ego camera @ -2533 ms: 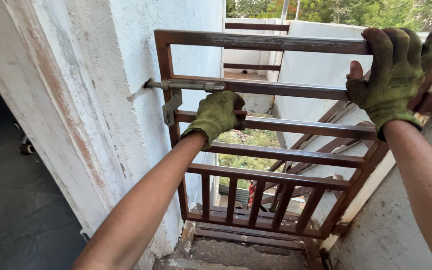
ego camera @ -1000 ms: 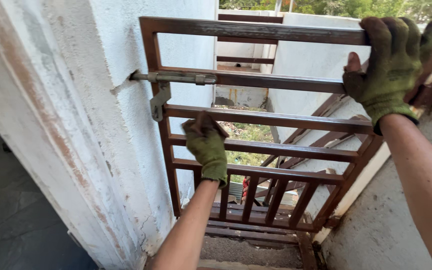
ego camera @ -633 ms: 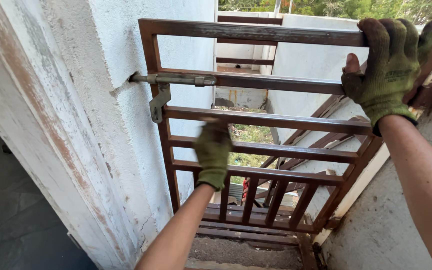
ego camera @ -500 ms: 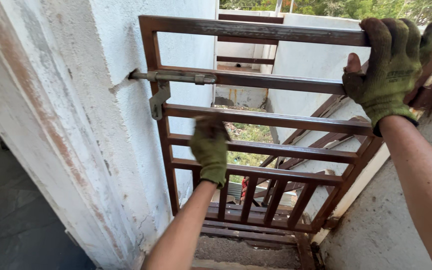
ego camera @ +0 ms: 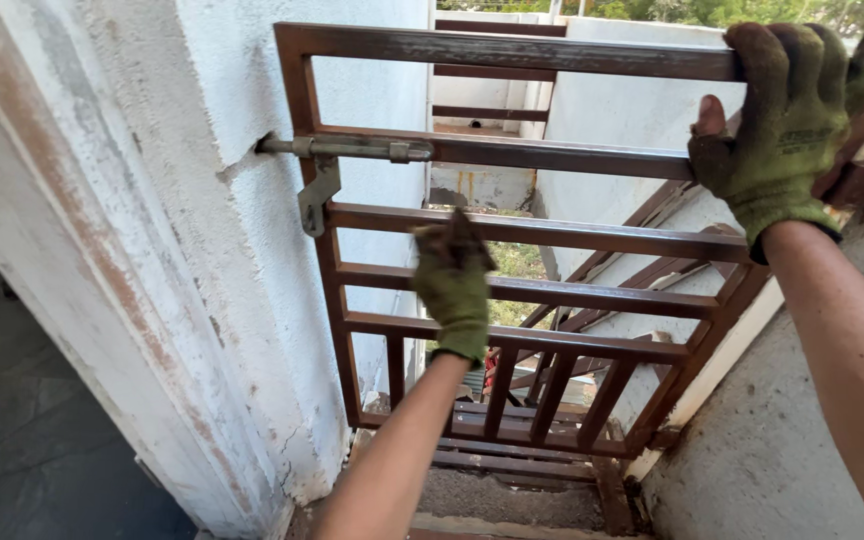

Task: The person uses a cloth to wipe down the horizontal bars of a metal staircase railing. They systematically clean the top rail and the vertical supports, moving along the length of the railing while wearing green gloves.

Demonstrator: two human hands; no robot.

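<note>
Brown metal gate [ego camera: 512, 235], bars horizontal. Right hand [ego camera: 777, 125] is closed around the top rail at the gate's upper right corner. Left hand [ego camera: 452, 285] hangs loose, holding nothing, at the middle bars; sliding bolt [ego camera: 347, 148] lies up-left of it, nearer this hand.

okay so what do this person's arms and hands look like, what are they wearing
Both hands wear knitted work gloves in a yellowish green, grimy and darkened with brown dirt at the fingertips. The left hand and right hand match, each glove ending in a ribbed cuff at the wrist. The forearms are bare, with no sleeves, watch or bands showing.
</note>
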